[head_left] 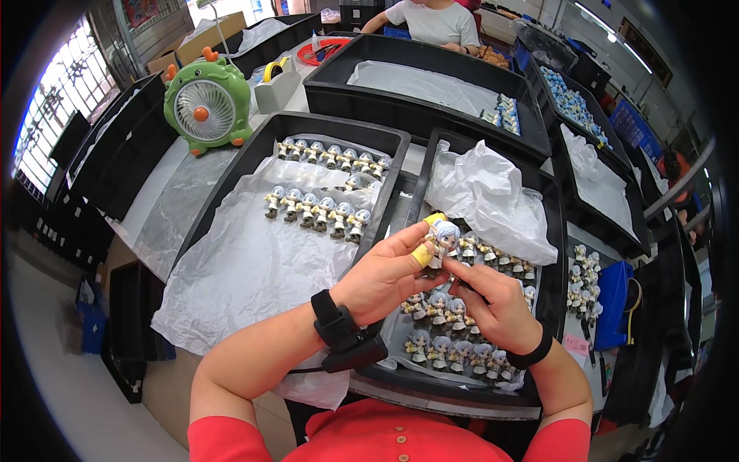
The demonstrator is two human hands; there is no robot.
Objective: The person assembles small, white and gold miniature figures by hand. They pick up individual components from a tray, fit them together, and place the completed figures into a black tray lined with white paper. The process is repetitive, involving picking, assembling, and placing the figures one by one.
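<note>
My left hand (377, 279) grips a small chibi figurine (444, 237) with silver hair and a pale outfit between thumb and index finger, both wearing yellow finger covers. My right hand (500, 304) is closed just below it, its index fingertip at the figurine's lower part. Something dark shows between the right fingers, too hidden to name. Both hands are above a black tray (550, 223) holding rows of similar figurines (439, 350) and crumpled white sheeting (493, 192), partly hidden by my hands.
To the left, another black tray (223, 192) holds white sheeting and two rows of figurines (315, 212). A green fan (204, 108) stands beyond it. More black trays (416, 100) fill the back. A blue box (613, 304) and loose figurines (583, 285) sit at right. A person (435, 27) sits across.
</note>
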